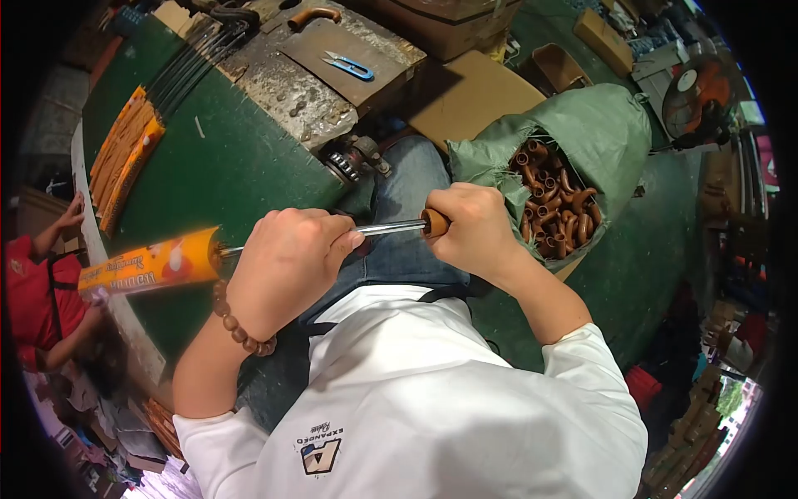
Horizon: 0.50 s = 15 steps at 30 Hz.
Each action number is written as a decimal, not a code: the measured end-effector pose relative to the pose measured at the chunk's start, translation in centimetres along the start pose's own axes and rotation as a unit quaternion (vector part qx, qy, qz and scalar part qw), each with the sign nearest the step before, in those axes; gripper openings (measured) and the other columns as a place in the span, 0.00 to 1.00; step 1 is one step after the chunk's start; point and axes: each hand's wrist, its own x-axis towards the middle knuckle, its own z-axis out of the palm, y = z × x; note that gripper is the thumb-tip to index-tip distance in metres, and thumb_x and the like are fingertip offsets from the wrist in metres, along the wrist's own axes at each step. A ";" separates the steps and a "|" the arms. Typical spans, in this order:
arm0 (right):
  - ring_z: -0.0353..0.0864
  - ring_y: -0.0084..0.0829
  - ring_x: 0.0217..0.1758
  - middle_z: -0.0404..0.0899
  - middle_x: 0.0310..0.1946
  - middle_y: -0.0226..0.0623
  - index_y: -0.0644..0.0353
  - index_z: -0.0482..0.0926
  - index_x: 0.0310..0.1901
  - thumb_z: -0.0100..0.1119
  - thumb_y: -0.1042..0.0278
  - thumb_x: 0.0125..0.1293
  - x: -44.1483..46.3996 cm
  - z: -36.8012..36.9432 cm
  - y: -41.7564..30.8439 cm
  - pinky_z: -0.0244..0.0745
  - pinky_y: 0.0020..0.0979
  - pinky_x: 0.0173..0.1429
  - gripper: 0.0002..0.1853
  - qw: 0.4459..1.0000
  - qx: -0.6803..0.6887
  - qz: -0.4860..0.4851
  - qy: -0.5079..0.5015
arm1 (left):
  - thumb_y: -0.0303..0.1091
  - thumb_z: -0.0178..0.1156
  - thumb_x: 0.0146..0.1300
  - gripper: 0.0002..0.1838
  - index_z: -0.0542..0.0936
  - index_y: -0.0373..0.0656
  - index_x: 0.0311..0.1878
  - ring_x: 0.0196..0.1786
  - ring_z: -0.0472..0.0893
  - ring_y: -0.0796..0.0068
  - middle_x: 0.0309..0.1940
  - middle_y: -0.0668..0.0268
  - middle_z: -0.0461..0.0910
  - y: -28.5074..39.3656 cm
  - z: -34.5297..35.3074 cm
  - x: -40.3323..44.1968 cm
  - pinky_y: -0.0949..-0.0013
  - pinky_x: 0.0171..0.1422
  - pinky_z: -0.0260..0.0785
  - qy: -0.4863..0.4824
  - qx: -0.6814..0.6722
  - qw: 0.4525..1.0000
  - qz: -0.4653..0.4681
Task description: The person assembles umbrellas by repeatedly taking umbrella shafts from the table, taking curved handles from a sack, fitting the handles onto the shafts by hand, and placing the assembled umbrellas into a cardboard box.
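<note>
An umbrella in an orange printed sleeve (158, 261) lies across in front of me, its canopy end to the left. My left hand (287, 258) is closed around its metal shaft (391, 227), just right of the sleeve. At the shaft's right end, my right hand (470, 229) grips a brown umbrella handle (434, 223). The handle's collar meets the shaft; the rest of it is hidden in my fist. To the right, an open green sack (615, 125) holds many brown hooked handles (553, 208).
Orange-sleeved umbrellas (129, 158) with dark shafts lie on the green table (224, 158). Blue thread snips (349, 66) rest on a board, near a loose brown handle (314, 17). A metal clamp-like fixture (357, 158) sits at the table edge. A person in red (50, 291) is at left; a fan (698, 96) stands right.
</note>
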 end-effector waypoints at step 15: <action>0.65 0.40 0.19 0.71 0.16 0.38 0.60 0.74 0.20 0.60 0.77 0.43 0.3 -1.4 1.0 0.62 0.37 0.26 0.04 0.998 -0.030 0.046 -0.023 | 0.40 0.70 0.56 0.14 0.75 0.45 0.27 0.28 0.73 0.61 0.24 0.65 0.75 -9.2 0.5 -4.8 0.61 0.40 0.67 0.246 0.264 0.932 -0.047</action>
